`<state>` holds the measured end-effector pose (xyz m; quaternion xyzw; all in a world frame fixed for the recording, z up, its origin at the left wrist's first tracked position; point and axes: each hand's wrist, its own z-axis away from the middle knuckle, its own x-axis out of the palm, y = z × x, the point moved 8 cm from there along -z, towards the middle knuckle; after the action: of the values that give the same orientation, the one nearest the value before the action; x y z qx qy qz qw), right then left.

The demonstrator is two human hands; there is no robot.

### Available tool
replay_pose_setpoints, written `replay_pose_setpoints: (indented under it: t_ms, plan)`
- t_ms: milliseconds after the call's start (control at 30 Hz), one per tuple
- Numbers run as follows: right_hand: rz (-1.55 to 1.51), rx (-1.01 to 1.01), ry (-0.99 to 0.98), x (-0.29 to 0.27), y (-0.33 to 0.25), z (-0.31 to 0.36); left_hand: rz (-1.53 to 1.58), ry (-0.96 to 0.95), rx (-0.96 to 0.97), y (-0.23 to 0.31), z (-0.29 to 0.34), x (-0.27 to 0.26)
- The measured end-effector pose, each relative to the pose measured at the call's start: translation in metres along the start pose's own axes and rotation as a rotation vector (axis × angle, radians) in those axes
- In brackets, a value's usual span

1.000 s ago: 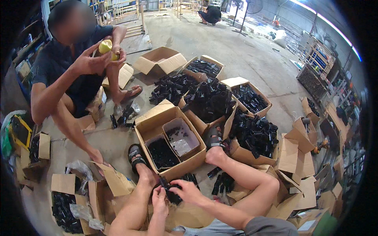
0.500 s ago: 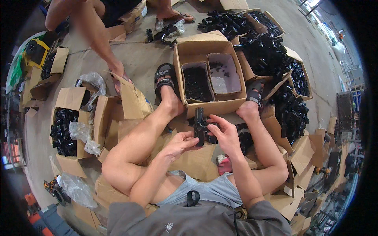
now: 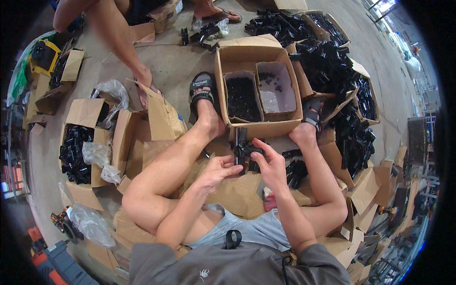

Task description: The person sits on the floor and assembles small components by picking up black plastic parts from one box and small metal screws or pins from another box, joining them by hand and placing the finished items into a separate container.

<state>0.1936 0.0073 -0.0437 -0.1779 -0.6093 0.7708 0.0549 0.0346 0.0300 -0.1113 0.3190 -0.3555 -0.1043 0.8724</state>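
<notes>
Between my two hands stands a black plastic part (image 3: 240,148), long and upright with a piece sticking out to its right. My left hand (image 3: 219,172) pinches its lower end between thumb and fingers. On the other side, my right hand (image 3: 270,164) has its thumb and index finger bent against the side piece; just what they grip is partly hidden. Right beyond the part is an open cardboard box (image 3: 266,129) holding two smaller trays. Small black pieces (image 3: 241,99) fill the left tray, and a few lie scattered in the right one.
Heaps of black plastic parts (image 3: 327,66) lie in and around boxes to the right. To the left, another box (image 3: 100,151) holds similar parts beside clear plastic bags (image 3: 97,159). Flattened cardboard (image 3: 232,197) lies beneath my legs. Another person's leg (image 3: 118,42) stands at the upper left.
The black part stays in both hands and has shifted only slightly. My right fingers have moved a little along its side piece. The whole view has shifted slightly.
</notes>
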Motion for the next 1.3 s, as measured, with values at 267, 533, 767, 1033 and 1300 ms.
replay_pose_setpoints:
  t_ms: [267, 533, 767, 1033, 1300]
  plan:
    - [0.25, -0.155, 0.108, -0.018, -0.008, -0.12, -1.258, 0.479, 0.426, 0.071, 0.033, -0.013]
    - [0.891, -0.237, -0.274, 0.075, 0.03, -0.202, -1.447, 0.424, 0.419, 0.044, 0.018, -0.017]
    - [0.935, -0.379, -0.278, 0.09, 0.034, -0.203, -1.472, 0.399, 0.377, 0.04, 0.01, -0.018]
    - [0.419, -0.386, -0.039, 0.048, -0.002, -0.184, -1.446, 0.443, 0.305, 0.044, 0.009, -0.019]
    - [0.421, -0.718, -0.211, 0.053, -0.037, -0.011, -1.466, 0.409, 0.334, 0.042, 0.012, -0.003]
